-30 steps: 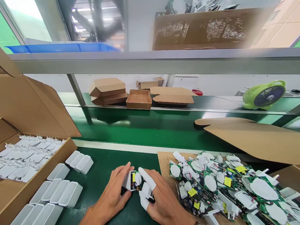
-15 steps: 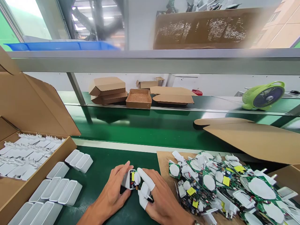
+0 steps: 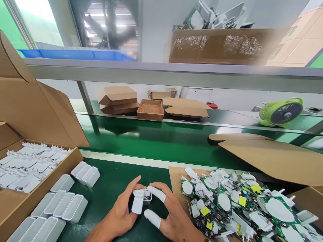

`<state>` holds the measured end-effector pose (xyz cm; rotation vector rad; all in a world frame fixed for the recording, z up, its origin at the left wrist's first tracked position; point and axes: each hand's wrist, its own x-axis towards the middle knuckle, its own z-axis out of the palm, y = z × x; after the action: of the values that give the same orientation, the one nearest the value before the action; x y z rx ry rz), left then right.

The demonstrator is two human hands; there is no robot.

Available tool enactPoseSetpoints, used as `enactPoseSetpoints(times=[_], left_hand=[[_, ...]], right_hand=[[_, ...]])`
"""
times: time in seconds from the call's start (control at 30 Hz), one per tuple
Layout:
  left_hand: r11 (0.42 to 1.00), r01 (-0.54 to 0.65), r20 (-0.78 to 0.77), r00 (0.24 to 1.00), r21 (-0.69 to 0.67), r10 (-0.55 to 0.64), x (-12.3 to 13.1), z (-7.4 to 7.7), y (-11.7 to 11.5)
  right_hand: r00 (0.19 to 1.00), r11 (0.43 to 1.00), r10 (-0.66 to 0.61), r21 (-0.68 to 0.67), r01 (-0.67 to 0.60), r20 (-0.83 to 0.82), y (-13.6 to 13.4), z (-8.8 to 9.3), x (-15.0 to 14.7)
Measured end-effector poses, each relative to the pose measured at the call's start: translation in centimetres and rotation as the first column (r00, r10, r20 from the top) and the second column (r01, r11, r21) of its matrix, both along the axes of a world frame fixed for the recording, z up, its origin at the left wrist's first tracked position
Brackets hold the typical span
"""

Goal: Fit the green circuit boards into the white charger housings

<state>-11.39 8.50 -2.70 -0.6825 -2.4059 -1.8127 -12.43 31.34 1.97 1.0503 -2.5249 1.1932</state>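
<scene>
My left hand (image 3: 123, 208) is closed around a small white charger unit (image 3: 137, 201), thumb below and fingers behind it. A flat white piece hangs down on the unit's near side, and a grey-white section shows at its right. On the right, my right hand (image 3: 168, 215) has its thumb and index finger apart, both in white finger covers. The index fingertip is close against the unit's upper right; whether it touches, I cannot tell. To the right lies a heap of circuit boards and white charger parts (image 3: 224, 201) on a cardboard sheet (image 3: 176, 173).
White open-topped plastic cases (image 3: 59, 205) stand in rows at left, beside a cardboard box (image 3: 73, 164) filled with white parts. Behind are a green conveyor belt (image 3: 141, 144), small cartons (image 3: 150, 110) and a green fan (image 3: 281, 112). A metal shelf rail (image 3: 161, 72) crosses above.
My right thumb and index finger have opened away from the charger unit. The unit has turned in my left hand; its inner board and yellow patch no longer show. The camera view has tilted up slightly.
</scene>
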Motion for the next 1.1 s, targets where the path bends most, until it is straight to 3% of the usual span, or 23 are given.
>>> enactPoseSetpoints(times=[0.23, 0.4, 0.63, 0.83, 1.1], left_hand=[[0.993, 0.000, 0.157, 0.987, 0.117, -0.019, -0.4, -0.1, -0.7], [0.995, 0.016, 0.176, 0.984, 0.103, -0.034, -0.5, -0.2, -0.7], [0.992, -0.031, 0.171, 0.985, 0.125, 0.010, -0.3, -0.1, -1.0], [0.988, -0.007, 0.214, 0.977, 0.153, -0.026, -0.3, 0.9, -1.7], [0.937, -0.188, 0.279, 0.955, 0.295, 0.104, -1.0, 0.2, -0.9]], right_hand=[[0.997, 0.995, 0.082, 0.051, -0.082, 0.003, -0.4, -1.3, -0.6], [0.995, 0.994, 0.070, 0.089, -0.063, -0.078, -1.1, -1.0, -0.1], [0.976, 1.000, -0.006, 0.025, 0.012, -0.217, -1.5, -1.1, 0.4], [0.995, 0.997, 0.028, 0.071, -0.021, -0.095, -0.9, -1.5, 0.3], [0.983, 0.973, -0.026, 0.221, 0.067, -0.183, -0.7, -3.2, 0.8]])
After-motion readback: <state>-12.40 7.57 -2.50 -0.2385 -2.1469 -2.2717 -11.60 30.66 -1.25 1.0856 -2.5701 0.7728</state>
